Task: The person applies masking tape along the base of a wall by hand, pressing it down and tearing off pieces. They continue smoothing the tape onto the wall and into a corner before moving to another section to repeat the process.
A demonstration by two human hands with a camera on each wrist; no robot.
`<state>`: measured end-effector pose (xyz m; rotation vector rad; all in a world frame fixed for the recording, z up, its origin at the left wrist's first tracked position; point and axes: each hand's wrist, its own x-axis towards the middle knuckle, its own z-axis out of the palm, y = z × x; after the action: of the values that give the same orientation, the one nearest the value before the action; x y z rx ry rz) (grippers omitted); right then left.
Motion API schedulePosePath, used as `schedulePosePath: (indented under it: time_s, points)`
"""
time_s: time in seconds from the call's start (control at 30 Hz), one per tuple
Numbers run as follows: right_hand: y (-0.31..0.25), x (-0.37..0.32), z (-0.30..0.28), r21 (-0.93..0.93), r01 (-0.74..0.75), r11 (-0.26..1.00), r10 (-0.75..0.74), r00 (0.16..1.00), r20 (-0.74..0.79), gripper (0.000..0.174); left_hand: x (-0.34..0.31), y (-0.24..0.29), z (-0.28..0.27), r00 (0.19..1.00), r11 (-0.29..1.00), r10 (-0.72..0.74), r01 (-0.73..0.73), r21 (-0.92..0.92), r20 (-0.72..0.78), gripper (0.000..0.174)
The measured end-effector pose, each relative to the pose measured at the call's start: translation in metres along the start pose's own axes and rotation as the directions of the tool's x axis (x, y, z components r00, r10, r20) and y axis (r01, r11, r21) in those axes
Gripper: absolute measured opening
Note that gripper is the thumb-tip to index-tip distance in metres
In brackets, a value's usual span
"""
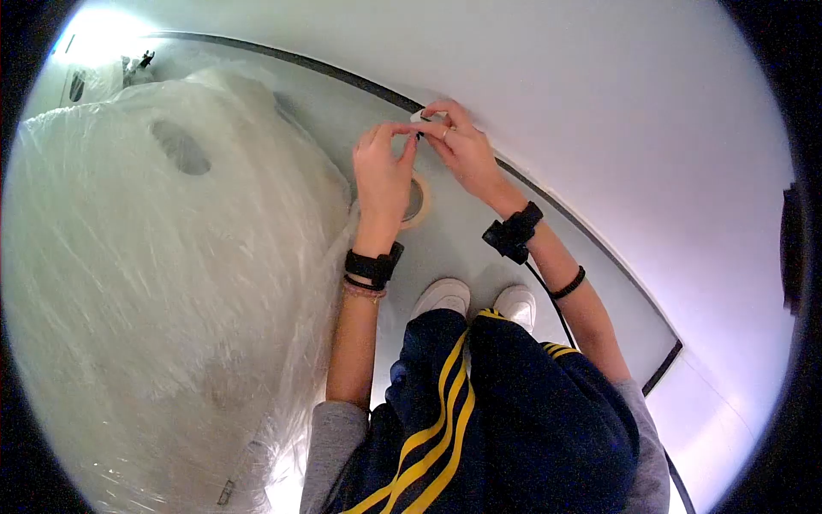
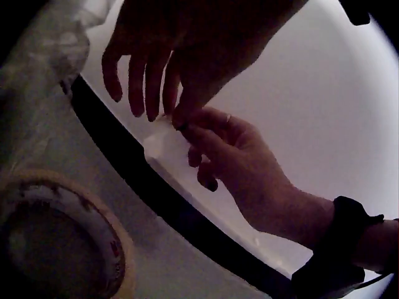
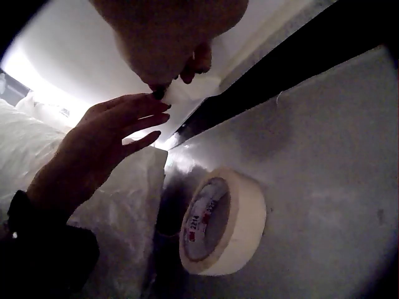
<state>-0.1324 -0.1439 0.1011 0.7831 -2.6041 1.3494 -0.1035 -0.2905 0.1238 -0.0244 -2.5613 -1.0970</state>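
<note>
My left hand [image 1: 383, 171] and right hand [image 1: 465, 152] meet fingertip to fingertip beside the white wall. Between them is a small, thin whitish piece [image 2: 167, 144], pale and creased; its exact kind I cannot tell. The left thumb and index finger pinch its upper edge, while the other left fingers stretch out loosely. On the right hand, which wears a ring, thumb and index finger pinch the same edge, and the piece hangs beside the other fingers. A roll of masking tape [image 3: 240, 230] lies on the grey floor below the hands, partly behind the left hand in the head view.
A large bulky thing wrapped in clear plastic film [image 1: 188, 283] fills the left side. The white wall [image 1: 616, 103] curves along the right, with a black strip [image 1: 342, 75] at its foot. White shoes [image 1: 443, 297] stand on the grey floor [image 1: 462, 240].
</note>
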Motion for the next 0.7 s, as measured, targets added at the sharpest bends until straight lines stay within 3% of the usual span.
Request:
schedulePosePath:
  time_s: [0.1,0.17,0.5,0.6,0.7]
  points:
    - [0.003,-0.001,0.002,0.026,-0.009,1.000,0.008,1.000,0.002,0.036,-0.002,0.000,0.001,0.999,0.999,-0.030,0.032,-0.032,0.038,0.016]
    - [0.004,-0.003,0.002,-0.011,0.003,1.000,-0.003,1.000,0.015,0.039,-0.003,0.002,0.000,0.999,0.973,-0.016,0.007,0.229,0.036,0.014]
    - [0.006,-0.004,0.003,-0.006,-0.044,0.999,0.044,0.997,0.067,0.044,0.001,-0.010,0.001,0.999,0.987,-0.013,0.007,0.159,0.039,0.014]
    - [0.011,-0.004,0.003,0.019,-0.024,1.000,0.023,0.997,0.074,0.044,0.000,-0.004,0.001,0.990,0.987,-0.105,0.093,0.131,0.091,0.016]
    - [0.010,-0.006,0.002,0.073,-0.048,0.996,0.042,0.996,0.083,0.043,-0.003,-0.003,0.004,0.997,0.976,-0.045,0.032,0.217,0.055,0.015]
